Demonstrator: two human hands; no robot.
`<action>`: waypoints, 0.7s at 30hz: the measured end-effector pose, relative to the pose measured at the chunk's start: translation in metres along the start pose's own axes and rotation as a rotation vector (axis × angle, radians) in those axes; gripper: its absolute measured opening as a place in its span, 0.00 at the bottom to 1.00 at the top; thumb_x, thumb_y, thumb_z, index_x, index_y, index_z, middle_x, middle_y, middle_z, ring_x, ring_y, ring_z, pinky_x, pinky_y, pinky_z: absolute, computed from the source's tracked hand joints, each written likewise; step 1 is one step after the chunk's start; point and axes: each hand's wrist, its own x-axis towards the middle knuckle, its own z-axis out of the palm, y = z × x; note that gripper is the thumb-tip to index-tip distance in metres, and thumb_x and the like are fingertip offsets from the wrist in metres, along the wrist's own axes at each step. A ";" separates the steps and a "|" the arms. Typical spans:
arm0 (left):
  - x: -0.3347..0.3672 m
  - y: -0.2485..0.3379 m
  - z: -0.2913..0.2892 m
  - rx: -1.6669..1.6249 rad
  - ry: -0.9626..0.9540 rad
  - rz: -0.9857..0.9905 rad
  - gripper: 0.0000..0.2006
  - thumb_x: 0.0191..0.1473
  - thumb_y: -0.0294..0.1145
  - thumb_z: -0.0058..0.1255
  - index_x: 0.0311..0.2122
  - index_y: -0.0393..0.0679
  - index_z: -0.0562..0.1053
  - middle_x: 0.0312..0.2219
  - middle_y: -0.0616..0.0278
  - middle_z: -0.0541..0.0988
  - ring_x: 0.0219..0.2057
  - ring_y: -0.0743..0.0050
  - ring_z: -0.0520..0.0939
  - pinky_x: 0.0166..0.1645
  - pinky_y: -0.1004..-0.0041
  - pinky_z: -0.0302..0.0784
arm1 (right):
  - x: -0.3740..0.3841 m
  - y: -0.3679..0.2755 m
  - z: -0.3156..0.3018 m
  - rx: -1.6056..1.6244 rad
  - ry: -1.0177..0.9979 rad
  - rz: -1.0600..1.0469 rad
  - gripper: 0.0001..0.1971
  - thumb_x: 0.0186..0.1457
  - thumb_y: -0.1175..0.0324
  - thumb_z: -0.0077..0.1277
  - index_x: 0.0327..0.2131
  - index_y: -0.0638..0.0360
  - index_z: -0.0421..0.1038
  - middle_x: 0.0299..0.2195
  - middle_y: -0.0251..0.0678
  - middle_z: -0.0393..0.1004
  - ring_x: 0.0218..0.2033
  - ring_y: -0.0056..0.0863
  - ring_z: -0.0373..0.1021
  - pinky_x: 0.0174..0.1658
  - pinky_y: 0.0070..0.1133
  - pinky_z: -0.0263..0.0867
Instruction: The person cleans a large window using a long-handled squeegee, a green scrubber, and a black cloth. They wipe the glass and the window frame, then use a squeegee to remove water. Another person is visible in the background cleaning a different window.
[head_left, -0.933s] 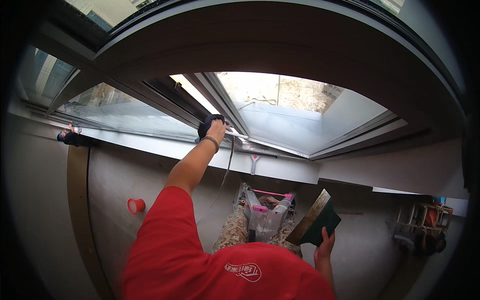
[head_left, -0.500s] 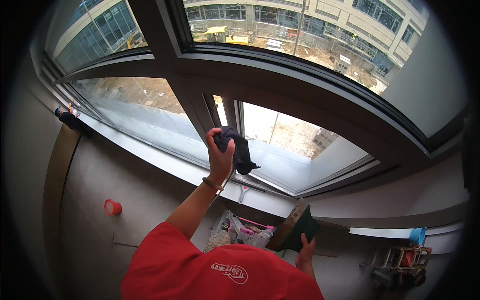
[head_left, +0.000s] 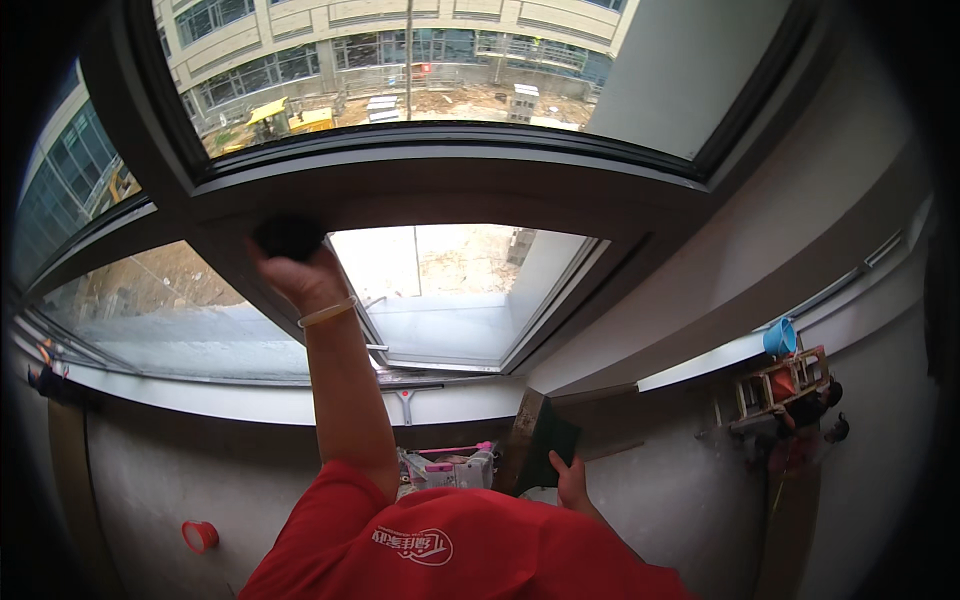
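My left hand is raised with its fingers closed round a dark cloth. The cloth lies bunched against the brown window frame, at the corner where the upright bar meets the crossbar. Low down, my right hand grips the edge of a dark green, flat-sided object with a brownish face; its exact kind I cannot make out. Beside the left forearm is the narrow window opening, its handle near the wrist.
On the white sill lies a squeegee. Pink-and-white gear stands below it. A red bucket is on the floor at left. At right are a blue bucket, a wooden stand and a dark-clad person.
My left hand has carried the cloth from in front of the window up and left onto the frame. The view has turned right. My right hand keeps its hold on the green object.
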 end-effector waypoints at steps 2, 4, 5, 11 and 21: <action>0.004 -0.005 -0.008 -0.024 -0.030 -0.011 0.20 0.57 0.46 0.40 0.45 0.44 0.75 0.39 0.58 0.80 0.38 0.58 0.80 0.49 0.60 0.74 | 0.000 0.001 -0.009 0.012 0.037 0.046 0.21 0.56 0.69 0.54 0.52 0.63 0.64 0.47 0.34 0.71 0.47 0.25 0.66 0.53 0.22 0.60; -0.009 -0.022 -0.014 -0.064 -0.106 -0.091 0.21 0.57 0.48 0.39 0.46 0.45 0.74 0.40 0.58 0.80 0.39 0.59 0.80 0.49 0.60 0.74 | -0.003 0.003 -0.017 0.042 0.067 0.079 0.21 0.55 0.69 0.54 0.52 0.63 0.64 0.47 0.34 0.72 0.46 0.25 0.67 0.52 0.22 0.60; -0.021 -0.034 -0.012 -0.062 -0.134 -0.128 0.21 0.58 0.49 0.39 0.47 0.46 0.74 0.40 0.58 0.80 0.39 0.60 0.80 0.48 0.61 0.74 | -0.001 0.002 -0.020 0.067 0.073 0.080 0.21 0.55 0.69 0.54 0.51 0.63 0.64 0.46 0.34 0.72 0.46 0.24 0.67 0.52 0.22 0.61; -0.148 -0.147 0.025 0.074 -0.036 -0.278 0.16 0.61 0.43 0.39 0.47 0.47 0.71 0.39 0.63 0.78 0.39 0.67 0.78 0.44 0.69 0.75 | 0.004 0.000 -0.037 0.145 0.183 0.009 0.20 0.55 0.70 0.54 0.51 0.63 0.64 0.46 0.34 0.71 0.46 0.23 0.67 0.52 0.21 0.61; -0.248 -0.190 0.093 0.168 0.086 -0.408 0.31 0.55 0.29 0.48 0.61 0.54 0.50 0.52 0.61 0.65 0.49 0.65 0.69 0.54 0.68 0.66 | -0.021 0.036 -0.095 0.255 0.390 0.079 0.21 0.54 0.71 0.54 0.51 0.63 0.64 0.45 0.33 0.71 0.44 0.24 0.67 0.51 0.21 0.61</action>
